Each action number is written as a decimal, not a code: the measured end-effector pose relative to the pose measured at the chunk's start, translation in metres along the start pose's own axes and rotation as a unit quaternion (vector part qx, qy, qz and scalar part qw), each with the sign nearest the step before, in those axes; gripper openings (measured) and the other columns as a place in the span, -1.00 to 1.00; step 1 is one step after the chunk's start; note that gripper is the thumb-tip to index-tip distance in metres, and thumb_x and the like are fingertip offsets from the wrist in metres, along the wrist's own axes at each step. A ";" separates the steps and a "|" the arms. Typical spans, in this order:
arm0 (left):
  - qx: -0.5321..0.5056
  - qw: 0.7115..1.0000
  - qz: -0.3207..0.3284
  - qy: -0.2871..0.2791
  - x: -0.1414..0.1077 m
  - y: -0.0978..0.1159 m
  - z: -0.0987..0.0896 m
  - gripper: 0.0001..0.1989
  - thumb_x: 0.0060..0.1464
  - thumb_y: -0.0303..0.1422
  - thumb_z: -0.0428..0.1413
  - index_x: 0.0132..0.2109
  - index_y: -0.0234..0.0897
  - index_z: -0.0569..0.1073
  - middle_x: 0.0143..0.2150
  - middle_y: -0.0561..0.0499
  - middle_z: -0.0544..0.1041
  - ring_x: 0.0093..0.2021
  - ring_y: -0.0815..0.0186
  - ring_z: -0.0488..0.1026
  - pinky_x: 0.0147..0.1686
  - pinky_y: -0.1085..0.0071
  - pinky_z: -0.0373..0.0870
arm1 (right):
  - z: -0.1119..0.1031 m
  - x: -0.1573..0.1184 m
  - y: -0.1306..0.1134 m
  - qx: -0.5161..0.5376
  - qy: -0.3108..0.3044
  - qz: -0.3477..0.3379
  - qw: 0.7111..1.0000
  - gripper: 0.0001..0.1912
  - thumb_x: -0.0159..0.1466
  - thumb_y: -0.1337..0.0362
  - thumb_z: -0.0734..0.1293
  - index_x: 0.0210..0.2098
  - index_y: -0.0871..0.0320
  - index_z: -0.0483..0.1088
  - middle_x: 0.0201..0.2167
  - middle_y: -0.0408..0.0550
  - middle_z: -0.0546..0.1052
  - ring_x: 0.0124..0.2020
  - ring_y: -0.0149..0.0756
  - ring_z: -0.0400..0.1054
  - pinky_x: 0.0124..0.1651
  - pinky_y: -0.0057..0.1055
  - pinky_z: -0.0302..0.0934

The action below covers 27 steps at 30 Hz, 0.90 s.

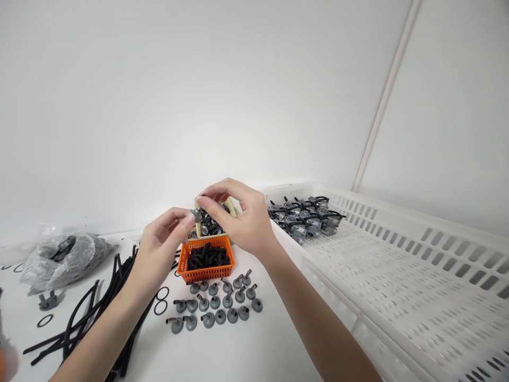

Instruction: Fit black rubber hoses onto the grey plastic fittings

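Observation:
My left hand [165, 241] pinches a small grey round part [195, 214] between thumb and fingertips. Close by on its right, my right hand [234, 212] has its thumb and fingers pressed together at the top of that part; whatever its fingertips hold is too small to make out. Both hands are raised over an orange basket [207, 274] of short black pieces. Behind them, partly hidden, a cream-coloured container [198, 226] holds small dark and metallic parts. Below the basket, several grey domed parts with short spouts [215, 302] stand in rough rows on the white table [222, 353].
At the left lie a clear plastic bag [69, 262] of grey parts, long black tubes [85, 318], black rings [160, 307] and a loose grey piece [48, 301]. A large white slotted crate [389, 265] fills the right, with assembled grey units [302, 217] at its far end.

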<state>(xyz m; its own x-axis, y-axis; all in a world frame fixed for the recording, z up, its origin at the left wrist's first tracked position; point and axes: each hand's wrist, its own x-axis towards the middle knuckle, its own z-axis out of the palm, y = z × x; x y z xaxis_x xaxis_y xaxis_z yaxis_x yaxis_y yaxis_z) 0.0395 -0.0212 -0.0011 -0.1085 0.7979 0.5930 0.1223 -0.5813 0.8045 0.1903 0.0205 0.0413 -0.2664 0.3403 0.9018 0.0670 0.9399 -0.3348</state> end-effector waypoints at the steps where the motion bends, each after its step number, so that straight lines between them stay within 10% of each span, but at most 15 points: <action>1: -0.004 1.000 -0.006 0.000 0.000 0.000 0.000 -0.64 0.15 -0.08 0.06 -0.46 -0.24 0.38 -0.50 0.09 0.26 -0.42 0.36 0.20 -0.35 0.42 0.19 | 0.000 0.000 0.000 0.002 0.001 -0.002 1.000 -0.88 0.25 0.23 0.34 -0.35 0.14 0.45 -0.39 -0.13 0.54 -0.35 -0.42 0.39 -0.23 -0.41 0.29; 5: -0.055 0.998 -0.026 0.006 0.001 -0.003 -0.002 -0.54 0.20 0.01 -0.09 -0.41 -0.23 0.44 -0.52 0.06 0.29 -0.44 0.33 0.21 -0.31 0.38 0.24 | 0.000 0.000 -0.001 0.005 0.001 -0.008 1.000 -0.88 0.26 0.23 0.33 -0.36 0.15 0.45 -0.40 -0.13 0.54 -0.36 -0.43 0.38 -0.25 -0.43 0.28; 9: -0.058 0.998 0.009 0.005 0.001 -0.003 -0.002 -0.73 0.04 -0.09 0.18 -0.23 -0.18 0.46 -0.44 0.11 0.30 -0.40 0.38 0.23 -0.36 0.46 0.22 | 0.000 0.000 -0.001 0.003 0.001 -0.006 1.000 -0.88 0.26 0.24 0.33 -0.35 0.14 0.45 -0.40 -0.13 0.54 -0.35 -0.42 0.38 -0.25 -0.42 0.29; 19: -0.017 1.000 0.009 -0.007 0.000 -0.001 -0.001 -0.62 0.22 -0.13 -0.02 -0.50 -0.24 0.26 -0.51 0.09 0.22 -0.42 0.36 0.17 -0.37 0.42 0.15 | 0.001 -0.001 0.000 0.009 -0.006 0.000 1.000 -0.87 0.26 0.21 0.33 -0.34 0.14 0.45 -0.38 -0.12 0.53 -0.35 -0.43 0.39 -0.24 -0.42 0.30; 27: -0.023 0.991 0.058 0.114 -0.003 0.001 0.000 -0.77 0.11 -0.14 0.14 -0.22 -0.20 0.47 -0.44 0.09 0.32 -0.39 0.37 0.25 -0.32 0.45 0.24 | 0.004 -0.002 -0.002 0.025 -0.023 0.027 0.999 -0.84 0.22 0.17 0.37 -0.32 0.14 0.46 -0.36 -0.12 0.54 -0.33 -0.41 0.41 -0.20 -0.41 0.31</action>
<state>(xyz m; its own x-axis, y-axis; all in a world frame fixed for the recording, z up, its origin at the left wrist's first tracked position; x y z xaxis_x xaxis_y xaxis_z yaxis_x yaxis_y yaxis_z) 0.0394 -0.0238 -0.0020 -0.3179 0.6710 0.6699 0.1026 -0.6781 0.7278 0.1874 0.0180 0.0390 -0.3086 0.3869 0.8690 0.0339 0.9175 -0.3964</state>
